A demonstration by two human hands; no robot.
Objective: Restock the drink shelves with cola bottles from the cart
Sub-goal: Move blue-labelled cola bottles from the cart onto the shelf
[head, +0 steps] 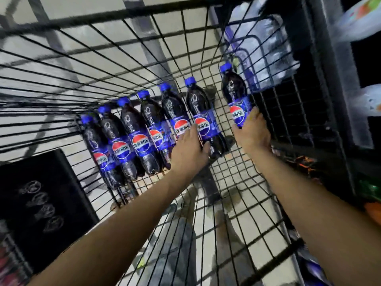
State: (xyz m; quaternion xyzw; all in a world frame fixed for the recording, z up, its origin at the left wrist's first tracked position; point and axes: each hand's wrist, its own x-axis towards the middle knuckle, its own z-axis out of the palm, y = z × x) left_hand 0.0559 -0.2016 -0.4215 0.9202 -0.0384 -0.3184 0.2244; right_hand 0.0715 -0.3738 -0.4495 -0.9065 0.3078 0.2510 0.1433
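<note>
We find the wire cart (144,12) taking up most of the view, with the shelving (329,79) standing dark along its right side. Too little of the shelves shows for us to say how many bottles have reached them. A black carton (41,203) sits outside the cart at the left, and a shrink-wrapped pack of clear bottles (261,44) lies beyond the far right corner. Neither appears to be part of the job. Inside the cart, the row of cola bottles (140,143) lies against the far wall, six in number, caps pointing away and labels up. A seventh bottle (235,91) stands apart from the row, near the cart's right wall. The right hand (252,131) is clamped round the lower body of this seventh bottle. The left hand (189,151) is on the end bottle (203,112), the rightmost of the row, with fingers along its label and the thumb curled across its lower body. We read that as a grip, though we cannot confirm how firm it is. In our judgement the work is partway through: two bottles are in hand for the shelves, five lie untouched, and most of the cart floor is bare.
</note>
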